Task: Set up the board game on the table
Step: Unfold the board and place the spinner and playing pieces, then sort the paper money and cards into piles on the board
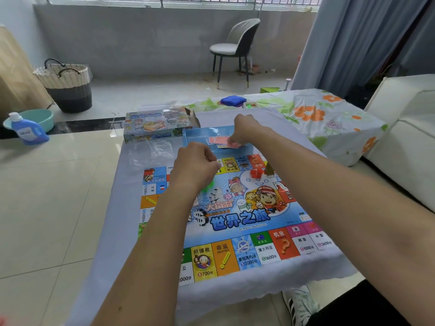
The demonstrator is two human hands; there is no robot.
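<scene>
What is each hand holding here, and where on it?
The right hand pinches a red card by its edge over the blue tray. The left hand is curled; whether it holds anything cannot be told.

Both bare forearms reach forward over the table. The left hand (196,164) hangs mid-table with fingers curled, seemingly pinching something small. The right hand (246,129) reaches toward the far edge, fingers bent downward.
</scene>
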